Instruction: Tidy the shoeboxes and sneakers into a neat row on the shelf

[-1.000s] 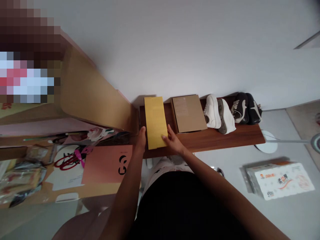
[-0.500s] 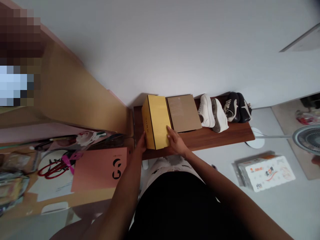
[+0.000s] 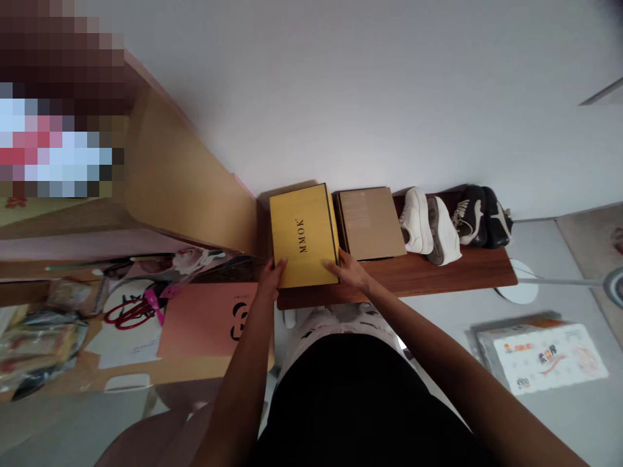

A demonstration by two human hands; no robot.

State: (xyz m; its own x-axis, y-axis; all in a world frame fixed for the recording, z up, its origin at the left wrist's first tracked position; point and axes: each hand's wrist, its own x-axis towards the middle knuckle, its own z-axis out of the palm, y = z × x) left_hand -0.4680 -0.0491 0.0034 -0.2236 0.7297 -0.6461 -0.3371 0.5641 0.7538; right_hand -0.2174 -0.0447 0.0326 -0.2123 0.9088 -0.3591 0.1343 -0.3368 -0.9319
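**Scene:** We look down on a pair of bare hands at a low wooden shelf (image 3: 462,274), lower centre of the frame.

**Left hand:** The left hand (image 3: 271,275) sits at the yellow box's lower left corner, fingers against its near edge. We cannot tell how firm the grip is.

**Right hand:** The right hand (image 3: 349,269) sits at the box's lower right corner, fingers spread fairly wide along the edge. Here too we cannot tell whether it grips or only rests.

**Yellow box:** The yellow box (image 3: 302,237) lies at the left end of the shelf, centre of the frame, with dark "MMOK" lettering facing up. It sits slightly askew, and its near edge reaches the shelf's front edge.

**Progress:** The box is closed as far as we can see, with nothing showing outside it. Neither hand touches anything else.

**Shelf, right of the box:** A brown cardboard box (image 3: 370,224) lies just beside it. Beyond that stand white sneakers (image 3: 416,220) and black sneakers (image 3: 481,217), side by side and out of reach of the hands.

**Elsewhere:** A light wooden board (image 3: 187,181) rises at upper left. A salmon-pink folder (image 3: 204,319) lies at lower left, near plastic packets (image 3: 41,344). A pack of tissues (image 3: 545,359) lies at lower right, near a white fan base (image 3: 520,282). A pixelated patch at far upper left hides whatever is there.
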